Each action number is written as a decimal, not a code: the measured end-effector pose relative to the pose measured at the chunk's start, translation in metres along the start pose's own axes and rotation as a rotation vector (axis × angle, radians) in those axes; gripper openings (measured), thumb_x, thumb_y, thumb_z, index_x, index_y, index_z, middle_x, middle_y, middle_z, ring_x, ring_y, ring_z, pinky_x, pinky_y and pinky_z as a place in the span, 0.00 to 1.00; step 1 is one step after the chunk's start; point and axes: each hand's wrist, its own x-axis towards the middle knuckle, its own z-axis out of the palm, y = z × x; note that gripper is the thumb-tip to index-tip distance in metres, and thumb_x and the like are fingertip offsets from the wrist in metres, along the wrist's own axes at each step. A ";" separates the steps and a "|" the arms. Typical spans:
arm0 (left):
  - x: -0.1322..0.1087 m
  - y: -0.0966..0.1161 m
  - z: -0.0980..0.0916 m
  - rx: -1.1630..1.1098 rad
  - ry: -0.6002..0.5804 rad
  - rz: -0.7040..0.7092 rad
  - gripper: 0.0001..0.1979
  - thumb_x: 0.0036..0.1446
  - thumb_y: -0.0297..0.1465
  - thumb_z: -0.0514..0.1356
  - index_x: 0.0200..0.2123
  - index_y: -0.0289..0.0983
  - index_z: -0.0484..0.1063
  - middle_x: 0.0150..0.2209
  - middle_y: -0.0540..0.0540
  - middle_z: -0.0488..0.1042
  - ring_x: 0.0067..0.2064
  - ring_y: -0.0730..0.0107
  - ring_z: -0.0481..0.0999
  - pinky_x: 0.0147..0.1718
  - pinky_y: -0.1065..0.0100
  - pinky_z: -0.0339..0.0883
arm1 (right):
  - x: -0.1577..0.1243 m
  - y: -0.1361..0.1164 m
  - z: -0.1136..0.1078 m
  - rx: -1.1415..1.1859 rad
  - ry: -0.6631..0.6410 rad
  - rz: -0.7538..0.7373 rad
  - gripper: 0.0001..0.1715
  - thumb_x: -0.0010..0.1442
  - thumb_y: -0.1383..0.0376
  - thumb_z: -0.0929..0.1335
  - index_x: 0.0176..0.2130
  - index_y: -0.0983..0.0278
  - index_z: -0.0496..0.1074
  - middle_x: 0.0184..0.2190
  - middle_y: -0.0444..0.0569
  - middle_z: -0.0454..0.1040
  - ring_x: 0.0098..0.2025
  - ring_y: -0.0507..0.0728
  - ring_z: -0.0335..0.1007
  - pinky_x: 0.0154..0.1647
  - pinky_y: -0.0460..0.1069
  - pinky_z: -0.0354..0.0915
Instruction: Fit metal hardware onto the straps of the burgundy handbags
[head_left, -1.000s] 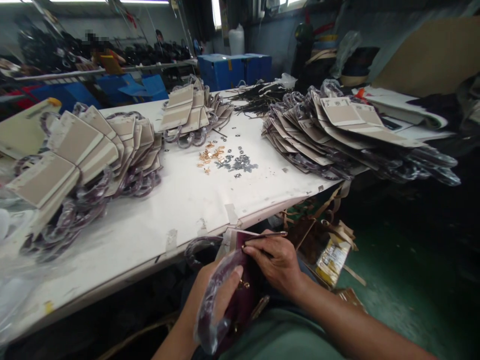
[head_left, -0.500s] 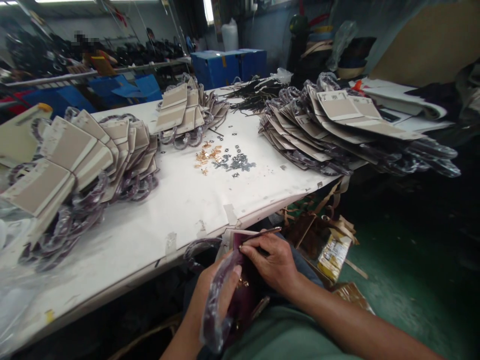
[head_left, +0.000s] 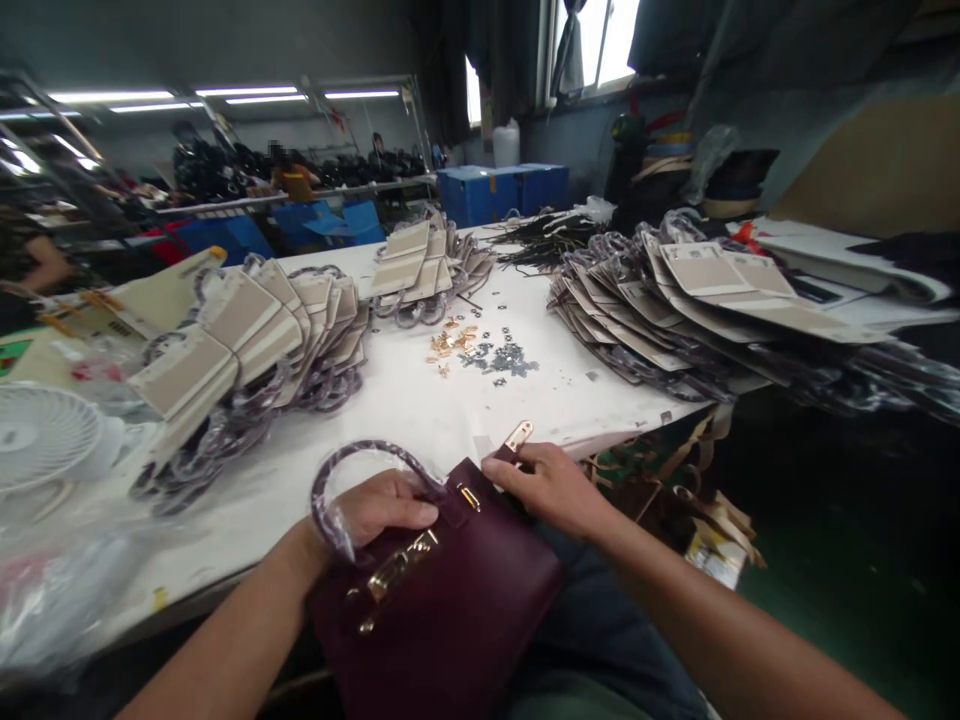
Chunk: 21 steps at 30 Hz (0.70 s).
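Note:
A burgundy handbag [head_left: 472, 590] lies tilted over my lap, its smooth front facing up. Its handle [head_left: 367, 447], wrapped in clear plastic, arches over my left hand [head_left: 386, 512]. That hand reaches through the handle and is closed on the bag's top edge, thumb on the near face. Between thumb and fingers my right hand [head_left: 551, 487] pinches a strap at the bag's top corner. The strap's gold metal end plate [head_left: 520, 434] sticks out above the fingers. Gold hardware [head_left: 397, 570] and a small gold loop [head_left: 469, 498] sit on the bag's front.
Piles of beige-backed panels with wrapped handles stand on the white table, left [head_left: 240, 330] and right [head_left: 675, 310]. Gold fittings [head_left: 454, 342] and dark metal plates [head_left: 504, 360] lie between them. A white fan [head_left: 45, 435] is at far left. Scraps [head_left: 720, 530] lie below right.
The bag has turned so its burgundy front faces up. My left hand has shifted left under the handle, and my right hand now holds the gold-tipped strap upright. The view has tilted up.

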 end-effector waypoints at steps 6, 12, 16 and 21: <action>-0.009 -0.005 -0.026 -0.032 0.018 0.013 0.17 0.55 0.35 0.70 0.45 0.30 0.83 0.40 0.35 0.85 0.37 0.56 0.85 0.41 0.64 0.77 | 0.008 0.005 0.028 0.361 -0.138 0.164 0.26 0.60 0.47 0.71 0.24 0.64 0.69 0.16 0.41 0.65 0.19 0.50 0.56 0.22 0.47 0.50; -0.013 -0.021 -0.029 -0.445 0.491 0.062 0.25 0.65 0.43 0.61 0.53 0.28 0.77 0.41 0.31 0.85 0.39 0.49 0.86 0.42 0.54 0.80 | 0.003 0.021 0.043 0.380 0.245 0.182 0.27 0.58 0.46 0.71 0.22 0.64 0.68 0.17 0.41 0.62 0.23 0.51 0.55 0.25 0.48 0.51; -0.026 -0.032 -0.011 -0.559 0.626 0.172 0.33 0.62 0.51 0.62 0.58 0.30 0.74 0.46 0.32 0.84 0.46 0.46 0.85 0.47 0.53 0.80 | 0.011 0.032 0.038 0.433 0.370 0.166 0.27 0.58 0.46 0.71 0.23 0.63 0.67 0.18 0.40 0.60 0.24 0.52 0.53 0.26 0.48 0.52; -0.027 -0.046 0.024 -0.289 0.703 0.382 0.43 0.51 0.45 0.74 0.66 0.40 0.66 0.60 0.36 0.77 0.57 0.46 0.80 0.53 0.57 0.77 | 0.016 0.040 0.040 0.454 0.444 0.153 0.27 0.58 0.46 0.71 0.23 0.62 0.65 0.19 0.39 0.57 0.25 0.51 0.51 0.27 0.49 0.52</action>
